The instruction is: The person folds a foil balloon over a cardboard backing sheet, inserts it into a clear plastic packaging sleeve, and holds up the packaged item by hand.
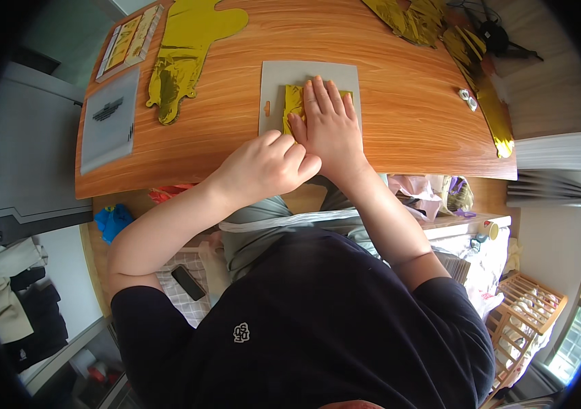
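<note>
Gold foil [293,101]; shirt emblem [241,332], perhaps lettered.

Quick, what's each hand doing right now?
Left hand: closed in a loose fist; whether anything is inside cannot be told.
Right hand: open, palm down over the gold foil on the grey card.

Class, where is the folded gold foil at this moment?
In the head view, just right of centre, the folded gold foil lies on the grey card, partly covered by the right hand.
</note>
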Action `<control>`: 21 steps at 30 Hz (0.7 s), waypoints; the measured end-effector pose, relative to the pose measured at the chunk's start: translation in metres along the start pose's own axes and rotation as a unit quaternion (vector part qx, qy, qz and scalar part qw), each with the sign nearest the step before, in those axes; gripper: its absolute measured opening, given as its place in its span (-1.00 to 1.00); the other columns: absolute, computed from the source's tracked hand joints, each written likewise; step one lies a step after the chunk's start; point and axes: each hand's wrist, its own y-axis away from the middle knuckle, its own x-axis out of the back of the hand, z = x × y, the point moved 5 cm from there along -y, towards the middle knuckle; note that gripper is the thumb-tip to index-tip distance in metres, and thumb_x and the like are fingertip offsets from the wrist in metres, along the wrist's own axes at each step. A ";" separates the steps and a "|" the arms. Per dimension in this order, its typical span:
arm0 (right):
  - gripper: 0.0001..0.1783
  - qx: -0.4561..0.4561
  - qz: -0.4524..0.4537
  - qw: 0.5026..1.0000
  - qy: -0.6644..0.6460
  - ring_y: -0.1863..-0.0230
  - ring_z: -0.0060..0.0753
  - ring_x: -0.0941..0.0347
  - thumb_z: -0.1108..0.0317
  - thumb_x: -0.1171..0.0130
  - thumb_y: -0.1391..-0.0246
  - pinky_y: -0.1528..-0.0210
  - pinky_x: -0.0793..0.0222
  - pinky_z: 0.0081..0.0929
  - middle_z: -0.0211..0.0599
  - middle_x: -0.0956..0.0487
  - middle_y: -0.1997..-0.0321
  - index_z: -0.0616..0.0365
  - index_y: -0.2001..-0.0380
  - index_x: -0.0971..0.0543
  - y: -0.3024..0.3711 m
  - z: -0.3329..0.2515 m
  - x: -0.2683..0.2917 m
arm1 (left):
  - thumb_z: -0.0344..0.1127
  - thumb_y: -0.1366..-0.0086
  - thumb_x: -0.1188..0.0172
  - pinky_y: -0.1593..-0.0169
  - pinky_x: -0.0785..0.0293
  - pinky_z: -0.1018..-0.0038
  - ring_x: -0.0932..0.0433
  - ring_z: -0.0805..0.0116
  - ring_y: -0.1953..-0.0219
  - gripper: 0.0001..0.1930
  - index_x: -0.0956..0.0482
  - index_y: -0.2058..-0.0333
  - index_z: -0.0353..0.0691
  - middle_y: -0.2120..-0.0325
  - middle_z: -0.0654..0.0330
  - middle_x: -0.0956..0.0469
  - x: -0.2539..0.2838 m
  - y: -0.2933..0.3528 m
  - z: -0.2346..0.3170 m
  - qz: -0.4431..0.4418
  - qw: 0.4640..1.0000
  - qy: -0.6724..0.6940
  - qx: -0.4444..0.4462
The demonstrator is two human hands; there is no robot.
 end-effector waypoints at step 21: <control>-0.26 0.023 0.069 0.997 0.023 -0.55 0.06 -0.14 -0.06 0.05 -0.41 -0.55 0.00 0.05 0.02 -0.29 -0.53 0.30 -0.42 -0.31 0.003 -0.003 0.005 | -0.37 -0.17 -0.39 -0.18 -0.57 0.22 -0.65 0.27 -0.07 -0.81 -0.72 0.21 -0.13 0.03 0.24 -0.72 0.003 0.048 -0.037 -0.019 0.953 0.301 -0.011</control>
